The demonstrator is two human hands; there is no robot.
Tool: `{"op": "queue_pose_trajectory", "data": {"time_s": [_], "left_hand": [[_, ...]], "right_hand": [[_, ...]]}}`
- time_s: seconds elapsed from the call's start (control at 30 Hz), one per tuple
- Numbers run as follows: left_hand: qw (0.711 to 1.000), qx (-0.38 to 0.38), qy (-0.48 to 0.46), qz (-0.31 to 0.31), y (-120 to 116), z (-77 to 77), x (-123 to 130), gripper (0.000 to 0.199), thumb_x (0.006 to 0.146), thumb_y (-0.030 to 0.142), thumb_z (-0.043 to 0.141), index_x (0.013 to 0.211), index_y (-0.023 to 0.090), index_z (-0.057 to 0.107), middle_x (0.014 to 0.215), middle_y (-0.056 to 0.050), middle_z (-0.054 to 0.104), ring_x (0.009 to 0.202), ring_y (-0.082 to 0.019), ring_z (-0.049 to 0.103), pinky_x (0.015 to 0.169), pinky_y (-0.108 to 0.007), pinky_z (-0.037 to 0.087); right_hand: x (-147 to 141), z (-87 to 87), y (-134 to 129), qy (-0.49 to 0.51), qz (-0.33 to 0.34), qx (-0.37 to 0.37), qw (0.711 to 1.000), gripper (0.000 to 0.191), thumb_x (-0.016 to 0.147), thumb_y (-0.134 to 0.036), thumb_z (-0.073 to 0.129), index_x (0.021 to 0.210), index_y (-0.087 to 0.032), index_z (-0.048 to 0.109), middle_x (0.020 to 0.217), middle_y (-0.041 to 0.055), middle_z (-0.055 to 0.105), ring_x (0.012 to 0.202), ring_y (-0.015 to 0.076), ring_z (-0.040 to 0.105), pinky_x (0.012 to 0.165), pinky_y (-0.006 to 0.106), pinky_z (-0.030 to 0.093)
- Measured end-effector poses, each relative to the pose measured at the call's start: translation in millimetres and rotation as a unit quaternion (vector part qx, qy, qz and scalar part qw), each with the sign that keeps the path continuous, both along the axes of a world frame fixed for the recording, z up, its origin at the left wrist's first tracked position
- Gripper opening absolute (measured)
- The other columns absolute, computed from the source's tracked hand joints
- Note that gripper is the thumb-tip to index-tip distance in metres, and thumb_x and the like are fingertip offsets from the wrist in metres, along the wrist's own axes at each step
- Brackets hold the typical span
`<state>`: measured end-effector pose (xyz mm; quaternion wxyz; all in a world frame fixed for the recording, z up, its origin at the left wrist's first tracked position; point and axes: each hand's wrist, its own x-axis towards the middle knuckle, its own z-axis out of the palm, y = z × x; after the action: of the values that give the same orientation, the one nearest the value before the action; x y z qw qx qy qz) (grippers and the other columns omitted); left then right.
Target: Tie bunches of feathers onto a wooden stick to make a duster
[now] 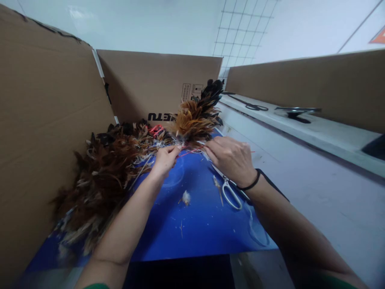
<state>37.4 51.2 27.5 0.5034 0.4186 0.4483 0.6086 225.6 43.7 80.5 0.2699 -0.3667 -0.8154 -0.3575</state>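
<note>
My left hand [167, 159] pinches a thin red string [190, 151] near the middle of the blue work surface. My right hand [230, 157], a black band on its wrist, is closed on the same string, and a short end of it pokes out past the knuckles. Just behind both hands stands a bunch of feathers [195, 120], orange-brown low down and black at the tip. Whether the string passes around the feathers is hidden by the fingers. White-handled scissors [232, 196] lie partly under my right hand and wrist.
A large heap of brown feathers [105, 168] covers the left side of the blue surface [198, 237]. Cardboard walls [144, 80] stand at the left and back. Loose feather bits [185, 197] lie in front. Black scissors [255, 107] rest on the white ledge at right.
</note>
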Motion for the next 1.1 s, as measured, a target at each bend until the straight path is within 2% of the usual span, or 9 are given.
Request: {"op": "queue_pose_trajectory", "data": {"time_s": [0.13,0.37,0.53,0.7,0.77,0.83,0.93,1.1], "left_hand": [[0.999,0.04,0.023,-0.019,0,1.5,0,0.036,0.072,0.036,0.065,0.053,0.016,0.041,0.042,0.01,0.027,0.032,-0.001,0.021,0.035,-0.019,0.011],[0.999,0.027,0.006,-0.036,1,0.1,0,0.038,0.071,0.04,0.067,0.056,0.016,0.041,0.045,0.01,0.029,0.033,0.0,0.021,0.035,-0.018,0.011],[0.999,0.019,0.003,-0.041,0,-0.5,1,0.035,0.072,0.042,0.067,0.06,0.015,0.048,0.042,0.011,0.023,0.032,-0.001,0.019,0.036,-0.018,0.012],[0.999,0.01,-0.008,-0.043,-1,1.3,3,0.037,0.072,0.042,0.067,0.056,0.016,0.046,0.038,0.012,0.019,0.031,-0.001,0.016,0.036,-0.019,0.01],[0.999,0.005,-0.009,-0.044,-1,2.3,4,0.037,0.071,0.044,0.068,0.058,0.015,0.05,0.038,0.011,0.024,0.031,-0.001,0.017,0.037,-0.019,0.009],[0.999,-0.002,-0.004,-0.049,-2,3.4,5,0.036,0.071,0.046,0.067,0.067,0.012,0.058,0.042,0.008,0.039,0.031,0.0,0.019,0.036,-0.02,0.01],[0.998,-0.008,0.011,-0.055,-3,4.3,6,0.037,0.073,0.046,0.065,0.08,0.01,0.063,0.059,-0.001,0.061,0.031,0.001,0.021,0.036,-0.02,0.011],[0.998,0.015,0.042,-0.046,-3,1.2,8,0.033,0.077,0.042,0.061,0.08,0.009,0.064,0.065,-0.007,0.066,0.031,0.0,0.025,0.036,-0.02,0.016]], "right_hand": [[3,-0.1,1,0.0,-0.017,0.025,1.0,0.025,0.087,-0.019,0.046,0.067,-0.016,0.06,0.065,0.0034,0.059,0.061,0.0135,0.044,0.056,0.03,0.018],[8,4.6,-3,0.013,-0.006,0.059,0.998,0.028,0.09,-0.024,0.044,0.069,-0.016,0.061,0.064,0.0029,0.058,0.063,0.0137,0.044,0.055,0.03,0.017],[5,3.2,-7,-0.014,-0.004,0.082,0.997,0.024,0.087,-0.016,0.047,0.065,-0.016,0.058,0.061,0.0022,0.053,0.06,0.0129,0.039,0.055,0.03,0.017],[2,-1.5,-6,-0.026,0.0,0.093,0.995,0.022,0.085,-0.013,0.047,0.064,-0.016,0.055,0.061,0.0018,0.05,0.06,0.0132,0.037,0.055,0.03,0.017],[1,-2.3,-6,-0.031,0.002,0.097,0.995,0.022,0.084,-0.012,0.048,0.064,-0.017,0.054,0.061,0.0017,0.05,0.06,0.0133,0.037,0.055,0.03,0.017],[1,-2.1,-5,-0.033,0.004,0.103,0.994,0.021,0.084,-0.012,0.048,0.064,-0.017,0.054,0.061,0.0017,0.05,0.06,0.0133,0.036,0.055,0.03,0.017],[0,-1.2,-5,-0.033,0.007,0.111,0.993,0.021,0.084,-0.011,0.048,0.065,-0.017,0.054,0.061,0.0017,0.05,0.06,0.0136,0.036,0.054,0.03,0.017],[-2,-1.2,-6,-0.028,0.014,0.116,0.993,0.021,0.084,-0.011,0.049,0.064,-0.017,0.054,0.061,0.0013,0.05,0.06,0.0137,0.035,0.054,0.029,0.018]]}}
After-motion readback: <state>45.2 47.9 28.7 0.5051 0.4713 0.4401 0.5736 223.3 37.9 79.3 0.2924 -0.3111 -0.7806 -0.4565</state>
